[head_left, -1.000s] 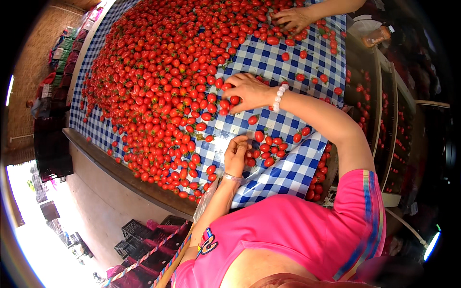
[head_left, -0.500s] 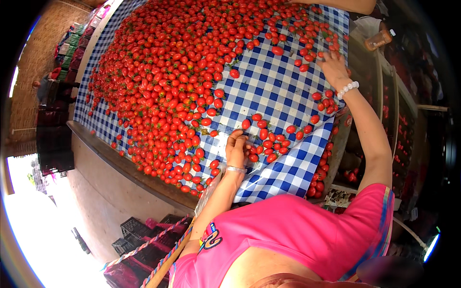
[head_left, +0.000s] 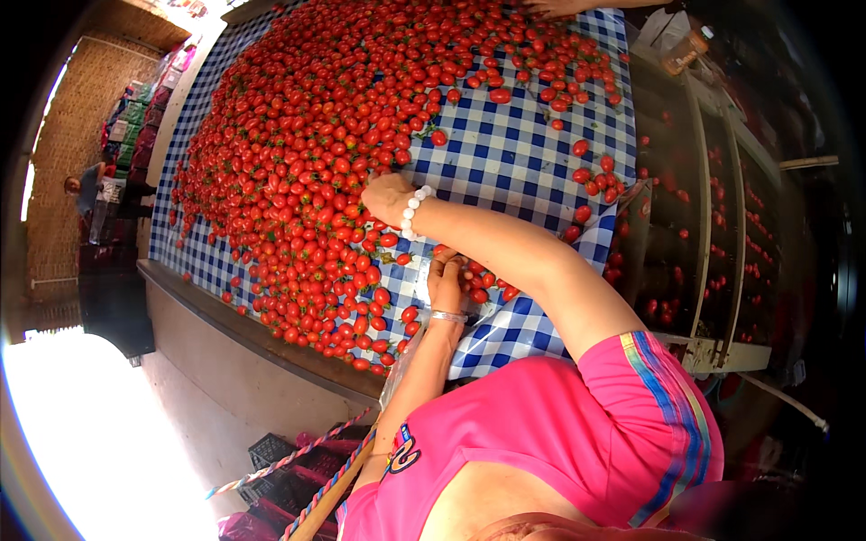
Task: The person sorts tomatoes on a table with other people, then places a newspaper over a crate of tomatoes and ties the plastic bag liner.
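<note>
one checked cloth (head_left: 492, 171), countless red tomatoes (head_left: 298, 144) heaped on it, one bottle (head_left: 686, 52) off its right edge, woven wall (head_left: 52, 230) off its left, left hand (head_left: 445, 284) half-curled, right hand (head_left: 388, 198) bent over tomatoes, cannot tell either's hold

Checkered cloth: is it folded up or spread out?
Spread out: the checkered cloth lies wide beneath the tomatoes and shows bare beside them.

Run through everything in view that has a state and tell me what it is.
Tomatoes: red, heaped, some scattered
Checked cloth: spread out, rumpled near the person
Right hand: curled at the heap, contents hidden
Left hand: fingers bent, grip unclear
Bead bracelet: worn on right wrist
Bottle: capped
</note>
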